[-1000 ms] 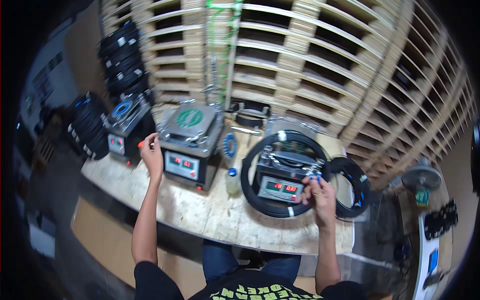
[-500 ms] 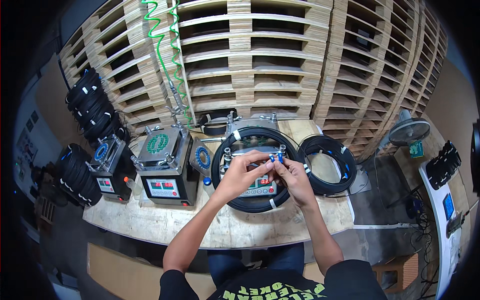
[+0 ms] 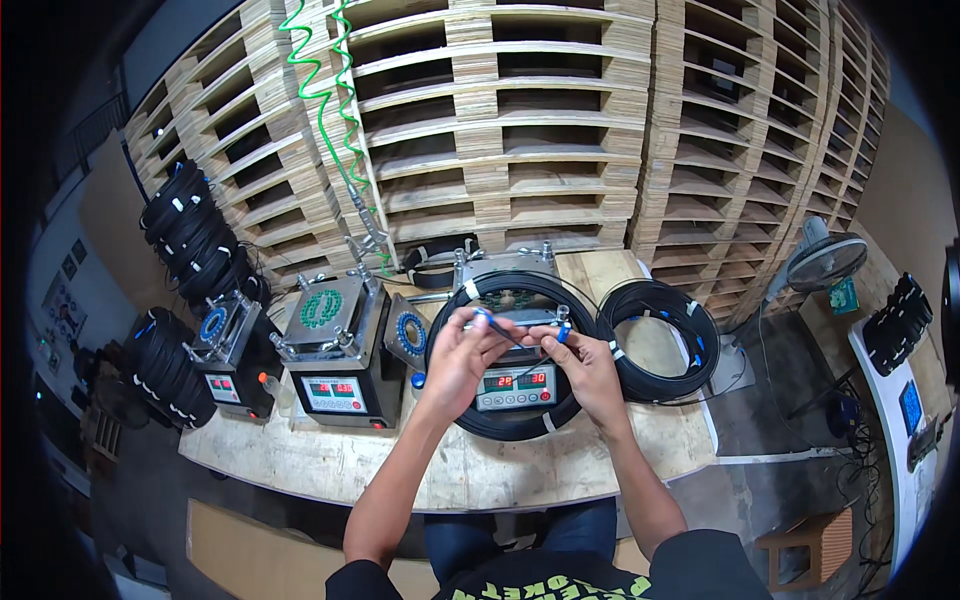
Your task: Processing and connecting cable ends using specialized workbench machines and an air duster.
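Observation:
Pinched in the fingers of my left hand [image 3: 455,368] is a black cable end with a small blue connector [image 3: 482,315]. My right hand [image 3: 590,375] grips another cable end, its blue connector [image 3: 563,333] pointing up. The two hands are a little apart, with dark cable between them. Behind and below them, a large coil of black cable [image 3: 548,423] with white ties is propped around the front of a benchtop machine [image 3: 480,402], whose red-lit panel shows through the ring. My fingers partly hide the held ends.
Two similar machines, a large one [image 3: 335,355] and a small one [image 3: 225,350], stand to the left beside a small bottle [image 3: 270,383]. Another black cable coil [image 3: 690,375] lies right on the wooden bench [image 3: 300,470]. Beyond are stacked pallets [image 3: 550,120], a green air hose [image 3: 322,95] and a fan [image 3: 825,262].
My hands have drawn apart, the left moving leftward with its blue connector. The two connectors were close together before. The whole view has shifted slightly.

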A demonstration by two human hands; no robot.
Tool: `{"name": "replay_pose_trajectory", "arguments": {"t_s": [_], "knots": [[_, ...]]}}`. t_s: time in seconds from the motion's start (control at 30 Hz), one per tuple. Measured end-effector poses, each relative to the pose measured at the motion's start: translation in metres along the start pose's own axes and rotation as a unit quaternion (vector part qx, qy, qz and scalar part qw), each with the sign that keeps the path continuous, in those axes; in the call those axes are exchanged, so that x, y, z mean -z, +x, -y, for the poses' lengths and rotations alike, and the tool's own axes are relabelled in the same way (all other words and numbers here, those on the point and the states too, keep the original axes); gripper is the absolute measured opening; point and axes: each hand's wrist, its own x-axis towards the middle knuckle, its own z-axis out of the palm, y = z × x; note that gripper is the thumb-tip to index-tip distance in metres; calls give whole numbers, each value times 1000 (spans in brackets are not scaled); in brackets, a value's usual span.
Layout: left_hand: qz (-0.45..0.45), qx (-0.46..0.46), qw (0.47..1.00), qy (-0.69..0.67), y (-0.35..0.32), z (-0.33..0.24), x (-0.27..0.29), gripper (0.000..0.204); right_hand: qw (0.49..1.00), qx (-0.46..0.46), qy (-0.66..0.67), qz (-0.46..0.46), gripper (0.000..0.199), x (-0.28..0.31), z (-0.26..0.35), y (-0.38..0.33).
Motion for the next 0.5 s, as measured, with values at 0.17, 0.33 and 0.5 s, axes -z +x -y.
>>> {"name": "replay_pose_trajectory", "arguments": {"t_s": [0.17, 0.33, 0.5], "knots": [[-61, -68, 994, -53, 6, -15, 22, 15, 996, 10, 93, 0, 36, 12, -10, -3], [-105, -83, 990, -47, 7, -29, 38, 17, 982, -73, 174, -30, 42, 28, -9, -8], [-161, -72, 983, -48, 19, -39, 51, 20, 978, -20, 183, -103, 31, 57, -23, 13]]}}
